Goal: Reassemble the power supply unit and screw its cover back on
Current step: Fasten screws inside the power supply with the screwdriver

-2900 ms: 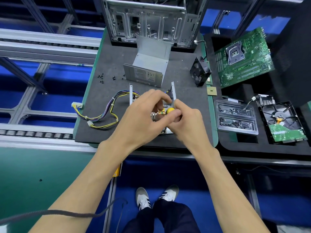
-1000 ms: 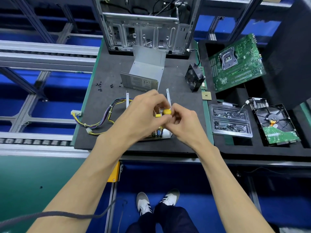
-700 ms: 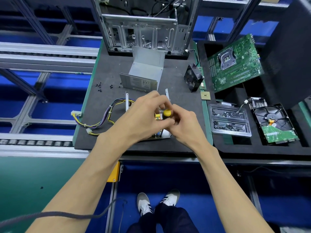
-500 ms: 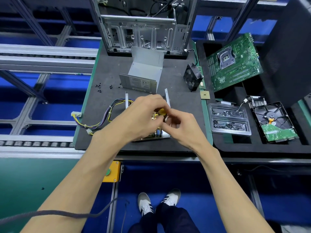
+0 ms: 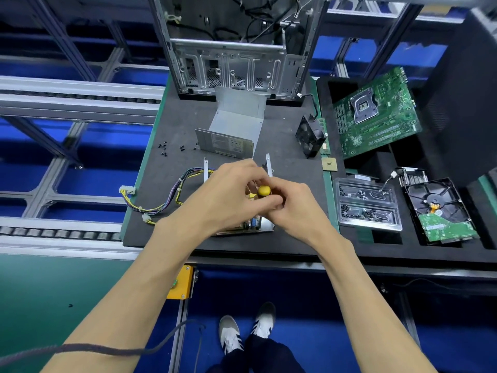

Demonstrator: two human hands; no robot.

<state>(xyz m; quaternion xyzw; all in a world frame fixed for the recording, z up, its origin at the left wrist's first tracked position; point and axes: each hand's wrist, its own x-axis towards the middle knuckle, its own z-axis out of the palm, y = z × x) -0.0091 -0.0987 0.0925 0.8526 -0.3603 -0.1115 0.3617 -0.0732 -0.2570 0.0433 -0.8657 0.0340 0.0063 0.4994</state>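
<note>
Both hands, left (image 5: 226, 196) and right (image 5: 294, 208), curl their grip round a yellow-capped screwdriver (image 5: 264, 190) over the open power supply unit (image 5: 252, 224); its cover (image 5: 234, 130) stands behind.

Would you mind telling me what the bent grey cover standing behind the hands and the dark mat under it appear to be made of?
The bent grey cover looks like thin sheet metal with a dull matt finish: crisp folds, even pale sheen, a printed label on its front flap. The dark mat seems to be charcoal foam or rubber: flat, finely textured, no shine, though the view cannot settle which.
</note>
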